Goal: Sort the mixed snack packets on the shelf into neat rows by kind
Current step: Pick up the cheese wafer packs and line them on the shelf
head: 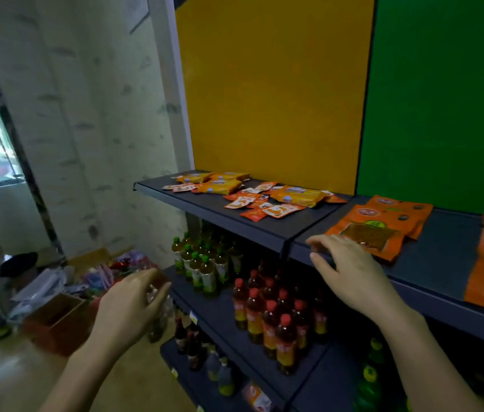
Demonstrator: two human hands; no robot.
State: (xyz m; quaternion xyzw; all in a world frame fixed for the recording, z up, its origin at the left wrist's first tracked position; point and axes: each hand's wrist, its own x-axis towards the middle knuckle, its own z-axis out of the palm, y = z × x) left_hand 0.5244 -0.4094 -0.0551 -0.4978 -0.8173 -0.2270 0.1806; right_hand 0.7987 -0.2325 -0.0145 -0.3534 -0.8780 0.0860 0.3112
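This is a small shop. Dark metal retail shelves point(252, 230) stand against yellow point(273, 90) and green point(443, 99) back panels, stocked with snack packets point(267, 200) on the top tier and ranks of bottled drinks point(270, 316) below. An open cardboard box point(53, 319) sits on the floor at left.

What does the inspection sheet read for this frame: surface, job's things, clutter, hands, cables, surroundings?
Surface: dark top shelf, yellow and green back panels behind it.
Job's things: small red-orange sachets and yellow-orange packets lie mixed in loose heaps, no rows yet; large orange pouches lie further right.
Clutter: cardboard box and loose bags on the floor.
Hands: left hand hangs below the shelf, fingers curled, its contents unclear; right hand open at the shelf's front edge, by a pouch.
Cables: nothing seen.
Surroundings: bottled drinks on lower shelves, wall and window to the left.
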